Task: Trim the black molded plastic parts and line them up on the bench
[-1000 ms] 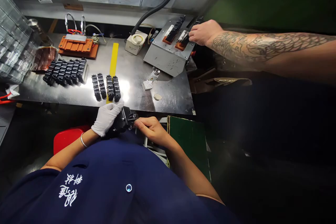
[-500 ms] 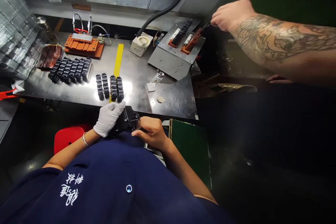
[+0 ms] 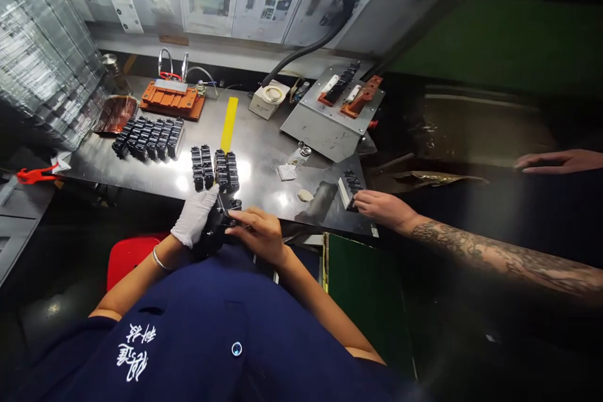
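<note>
My left hand (image 3: 194, 218), in a white glove, is closed on a black plastic part (image 3: 213, 233) with small shiny metal pieces, held in front of my body by the table edge. My bare right hand (image 3: 261, 235) has thumb and fingers at the right side of that part, gripping it. Whether a smaller piece lies between those fingertips is hidden. Just beyond my gloved fingers, several ribbed black blocks (image 3: 227, 171) stand in two pairs on the metal table (image 3: 261, 166).
A co-worker's tattooed arm (image 3: 452, 242) reaches in from the right, its hand on a black-and-white block (image 3: 347, 190). Farther back are more black blocks (image 3: 148, 138), an orange fixture (image 3: 173, 99), a grey slanted fixture (image 3: 325, 129) and a white box (image 3: 269, 99). A red stool (image 3: 129, 257) stands below left.
The view has shifted, so the table sits lower and farther right. The co-worker's hand has come down from the slanted fixture to the table with a block. My right fingers have straightened somewhat.
</note>
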Demonstrator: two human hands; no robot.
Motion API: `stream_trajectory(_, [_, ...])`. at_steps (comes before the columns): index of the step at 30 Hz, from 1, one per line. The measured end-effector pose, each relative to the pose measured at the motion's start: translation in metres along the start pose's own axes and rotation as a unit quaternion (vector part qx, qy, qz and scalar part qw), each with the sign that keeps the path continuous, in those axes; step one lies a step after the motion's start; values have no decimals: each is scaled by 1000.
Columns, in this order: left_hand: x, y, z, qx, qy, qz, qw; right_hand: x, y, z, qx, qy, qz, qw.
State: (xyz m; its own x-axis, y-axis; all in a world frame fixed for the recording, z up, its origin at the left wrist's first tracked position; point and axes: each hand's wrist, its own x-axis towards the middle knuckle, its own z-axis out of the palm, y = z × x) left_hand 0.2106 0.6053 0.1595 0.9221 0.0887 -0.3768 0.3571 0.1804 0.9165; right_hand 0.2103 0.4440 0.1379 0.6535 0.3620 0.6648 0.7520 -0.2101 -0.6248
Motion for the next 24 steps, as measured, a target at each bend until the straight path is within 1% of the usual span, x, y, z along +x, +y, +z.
stream_trajectory(2, [3,0,-16,-31,-6,-25,999,4,8,19,-17,52,36,998])
stream_trajectory(3, [5,-1,-25,-42,5,-32,999,5,12,30,-27,71,67,995])
stream_trajectory(4, [8,-2,-34,-49,28,-32,998,6,15,42,-30,78,105,991])
stream_trajectory(5, [10,-5,-43,-60,59,-29,996,6,17,54,-26,66,147,987])
stream_trajectory(6, [14,-9,-53,-79,96,-25,992,6,18,67,-13,35,188,981])
stream_trajectory(7, [17,-13,-62,-104,135,-19,985,5,19,80,1,-9,228,974])
stream_trajectory(9, [27,-24,-77,-158,193,-7,968,4,19,104,15,-100,296,950])
stream_trajectory(10, [32,-31,-83,-180,202,-5,963,4,20,113,15,-138,327,935])
stream_trajectory(11, [38,-37,-87,-193,197,-9,961,4,23,119,13,-164,356,920])
stream_trajectory(12, [43,-44,-89,-198,181,-20,963,6,28,122,12,-180,381,907])
stream_trajectory(13, [49,-51,-90,-196,159,-39,967,8,36,119,11,-187,402,896])
stream_trajectory(14, [55,-58,-90,-189,138,-64,970,11,46,113,6,-183,420,889])
stream_trajectory(15, [60,-66,-88,-177,122,-90,972,15,58,101,-11,-169,434,885])
stream_trajectory(17, [72,-81,-83,-134,108,-129,976,23,89,69,-87,-120,469,871])
stream_trajectory(18, [79,-89,-79,-106,104,-139,979,26,107,50,-138,-95,490,855])
stream_trajectory(19, [87,-96,-76,-71,100,-140,983,27,125,31,-190,-76,514,833])
stream_trajectory(21, [105,-108,-71,6,91,-131,987,26,162,1,-267,-63,561,781])
stream_trajectory(22, [116,-112,-69,36,91,-124,987,24,179,-8,-283,-66,580,761])
stream_trajectory(23, [127,-115,-67,60,96,-120,986,20,194,-14,-283,-73,595,749])
stream_trajectory(24, [138,-116,-66,77,106,-118,984,16,208,-16,-273,-82,601,747])
